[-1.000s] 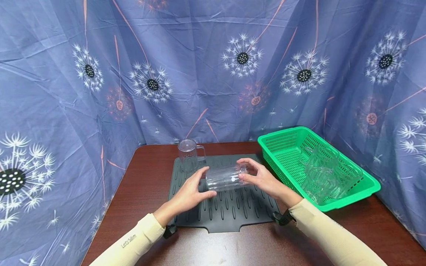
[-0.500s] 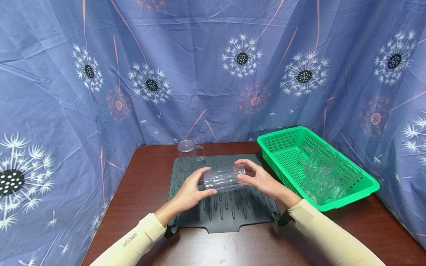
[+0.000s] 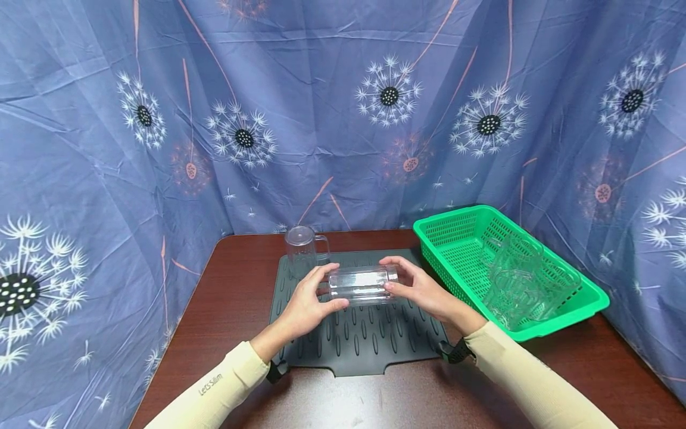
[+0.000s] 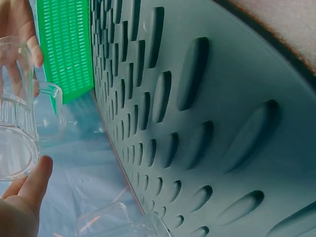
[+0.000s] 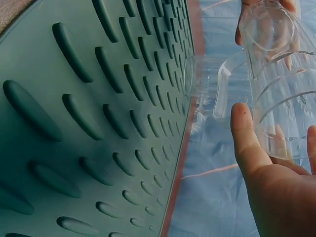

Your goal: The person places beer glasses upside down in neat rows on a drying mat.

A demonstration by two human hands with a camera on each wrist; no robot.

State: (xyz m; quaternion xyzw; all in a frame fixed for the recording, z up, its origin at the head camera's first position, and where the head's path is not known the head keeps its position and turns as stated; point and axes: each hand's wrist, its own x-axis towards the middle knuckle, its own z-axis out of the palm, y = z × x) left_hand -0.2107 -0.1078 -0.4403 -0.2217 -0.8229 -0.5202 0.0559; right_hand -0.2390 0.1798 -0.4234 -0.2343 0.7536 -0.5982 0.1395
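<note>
A clear glass mug [image 3: 360, 285] lies sideways in the air between both hands, close over the dark grey ribbed mat [image 3: 364, 351]. The left hand [image 3: 306, 301] grips its left end, thumb in front and fingers behind. At the other end, the right hand [image 3: 418, 287] holds it with curled fingers and thumb. Its handle [image 4: 60, 113] sticks out from the side in the left wrist view, and the handle [image 5: 228, 91] shows in the right wrist view too. A second clear mug [image 3: 302, 253] stands upside down on the mat's back left corner.
To the right is a green perforated basket [image 3: 445, 259] with several clear mugs [image 3: 514, 292] at its near end. Under everything is a brown wooden table [image 3: 214, 298]. A blue dandelion-patterned curtain [image 3: 321, 119] hangs behind and at both sides.
The held mug has gone from slightly tilted to nearly level, as the left hand rose a little with its end. The right hand has barely moved.
</note>
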